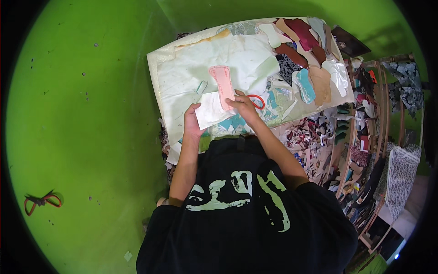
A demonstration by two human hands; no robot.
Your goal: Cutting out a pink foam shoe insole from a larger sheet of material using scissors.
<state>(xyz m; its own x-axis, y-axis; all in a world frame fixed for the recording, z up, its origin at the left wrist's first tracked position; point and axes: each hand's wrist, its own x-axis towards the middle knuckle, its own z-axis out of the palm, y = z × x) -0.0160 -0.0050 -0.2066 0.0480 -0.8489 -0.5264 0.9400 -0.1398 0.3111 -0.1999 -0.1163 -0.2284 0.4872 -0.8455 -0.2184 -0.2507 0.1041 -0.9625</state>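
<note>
The right hand (243, 107) pinched the lower end of a pink sole-shaped template (221, 84), its thumb pressed on the upper face near the right edge. The left hand (193, 119) pinched the left edge of a white sheet (208, 111), thumb on top and the other fingers mostly hidden. The pink template lay over the right part of that sheet, between the hands but against the right one; its broad far end reached beyond the sheet's upper edge, away from the person. A red scissor handle (258, 102) showed just beside the right hand's fingers; whether they held it could not be told. Beyond the left thumb, a small grey-green strip (201, 87) lay on a larger white material (175, 82) spread over the cream-covered worktable (154, 61). Teal scraps (233, 123) lay just below the held sheet. Toward the table's right side were a turquoise sole-shaped piece (305, 86), a tan piece (320, 85) beside it, and a burgundy piece (302, 34) farther up. Past the near right edge, mixed offcuts (305, 141) were heaped beside wooden-framed racks (382, 107). Well apart at far left, dark scissors with red handles (42, 201) lay on the green floor (96, 141).
</note>
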